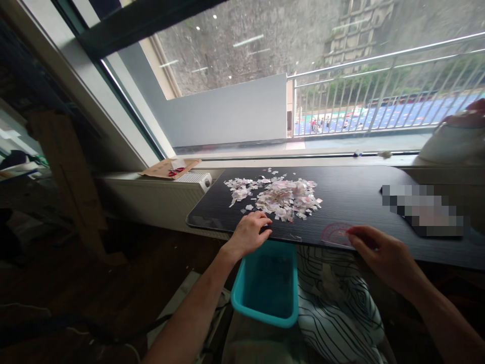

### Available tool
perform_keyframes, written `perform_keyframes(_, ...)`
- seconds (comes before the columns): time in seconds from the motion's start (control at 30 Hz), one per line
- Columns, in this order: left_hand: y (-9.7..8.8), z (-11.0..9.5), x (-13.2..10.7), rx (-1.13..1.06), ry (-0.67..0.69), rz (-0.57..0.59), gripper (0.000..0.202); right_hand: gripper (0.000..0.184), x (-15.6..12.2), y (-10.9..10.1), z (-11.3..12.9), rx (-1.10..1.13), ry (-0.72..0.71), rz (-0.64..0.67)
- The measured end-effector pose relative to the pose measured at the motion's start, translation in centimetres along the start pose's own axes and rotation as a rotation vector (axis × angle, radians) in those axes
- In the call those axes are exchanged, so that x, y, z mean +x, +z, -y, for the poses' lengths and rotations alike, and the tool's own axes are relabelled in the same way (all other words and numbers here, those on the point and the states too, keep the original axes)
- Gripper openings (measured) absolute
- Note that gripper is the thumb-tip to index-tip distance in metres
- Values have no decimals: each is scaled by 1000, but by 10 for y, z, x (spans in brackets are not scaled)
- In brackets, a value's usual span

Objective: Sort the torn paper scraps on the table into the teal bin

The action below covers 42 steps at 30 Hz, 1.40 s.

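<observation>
A pink see-through protractor (333, 233) lies at the front edge of the dark table. The thumb and finger of my right hand (382, 255) are pinched on its right end. My left hand (252, 231) rests at the table's front edge, fingers loosely bent and thumb apart, with nothing seen in it. Just beyond it spreads a heap of small torn paper scraps (286, 197), mostly white with pinkish bits. Below the left hand, under the table edge, stands a teal plastic bin (265, 319), its inside in shadow.
The dark tabletop (352, 194) runs along a window. At its right lies a blurred-out flat object (424, 210). On the left, a radiator (170, 194) carries a piece of cardboard (157, 169) with red-handled scissors (176, 172). A whitish bag (454, 139) sits on the right sill.
</observation>
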<state>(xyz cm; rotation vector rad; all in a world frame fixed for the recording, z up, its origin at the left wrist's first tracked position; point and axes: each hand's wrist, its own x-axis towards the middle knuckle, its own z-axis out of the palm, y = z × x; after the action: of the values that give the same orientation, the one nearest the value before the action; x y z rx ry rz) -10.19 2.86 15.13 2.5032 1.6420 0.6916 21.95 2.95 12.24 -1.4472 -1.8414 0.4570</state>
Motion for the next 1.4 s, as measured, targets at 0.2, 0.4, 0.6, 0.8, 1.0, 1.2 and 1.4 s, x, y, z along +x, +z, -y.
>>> perform_keyframes(0.2,0,11,-12,5,-52,-81,20,27,14,12,19,20,-54,51)
perform_keyframes(0.4,-11,31,-19,3,-90,-154,17,25,43,40,59,43,-198,124)
perform_keyframes(0.6,-12,44,-33,31,-144,-90,20,25,65,77,90,54,-345,199)
perform_keyframes(0.8,-12,38,-43,52,-170,13,34,24,67,80,95,23,-335,242)
perform_keyframes(1.0,-16,35,-42,76,-208,42,34,23,68,83,102,26,-403,240)
perform_keyframes(1.2,-20,30,-37,70,-209,44,25,21,69,74,101,-87,-372,230)
perform_keyframes(1.4,-16,26,-29,79,-233,22,24,21,77,84,109,-51,-456,232)
